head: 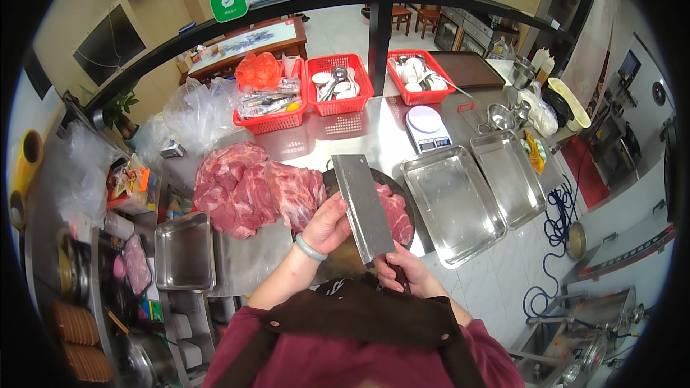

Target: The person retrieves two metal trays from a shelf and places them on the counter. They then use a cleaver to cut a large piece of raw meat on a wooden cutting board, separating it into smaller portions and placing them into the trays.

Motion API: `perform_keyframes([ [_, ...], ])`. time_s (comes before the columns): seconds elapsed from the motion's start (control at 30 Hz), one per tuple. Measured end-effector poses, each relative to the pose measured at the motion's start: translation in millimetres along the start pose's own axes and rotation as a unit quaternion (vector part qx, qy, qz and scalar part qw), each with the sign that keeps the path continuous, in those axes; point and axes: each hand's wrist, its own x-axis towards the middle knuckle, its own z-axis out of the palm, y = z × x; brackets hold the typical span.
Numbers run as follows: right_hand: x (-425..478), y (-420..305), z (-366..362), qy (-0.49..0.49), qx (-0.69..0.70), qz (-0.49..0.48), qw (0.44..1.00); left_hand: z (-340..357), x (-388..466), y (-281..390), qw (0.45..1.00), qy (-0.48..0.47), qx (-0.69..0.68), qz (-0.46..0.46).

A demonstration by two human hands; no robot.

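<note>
My right hand grips the dark handle of a cleaver, its broad grey blade raised over a round cutting board. Close by the blade's left edge is my left hand, a pale green bangle at its wrist. Some of its fingers are hidden behind the steel, so I cannot tell whether they hold the blade. A piece of raw meat lies on the board, partly covered by the cleaver. Left of the board a large pile of raw meat rests on the steel counter.
Rectangular metal trays stand at right, far right and left. Behind them are a digital kitchen scale and red plastic baskets of spoons and utensils. Clear plastic bags sit at the back left.
</note>
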Motion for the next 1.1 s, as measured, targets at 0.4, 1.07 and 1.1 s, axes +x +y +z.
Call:
perform_keyframes([
  [0.4,0.2,1.4,-0.4,-0.003,0.017,0.005,1.000,-6.7,-3.0,-3.1,0.999,0.003,-0.051,-0.008],
  [1.07,-25.9,-20.6,-15.2,0.243,-0.122,-0.140,0.952,-76.9,-12.6,-15.1,0.972,0.227,0.012,-0.062],
  [1.1,-30.8,-22.2,-18.5,0.282,-0.139,-0.159,0.936,-81.8,-12.8,-15.1,0.963,0.257,0.037,-0.074],
])
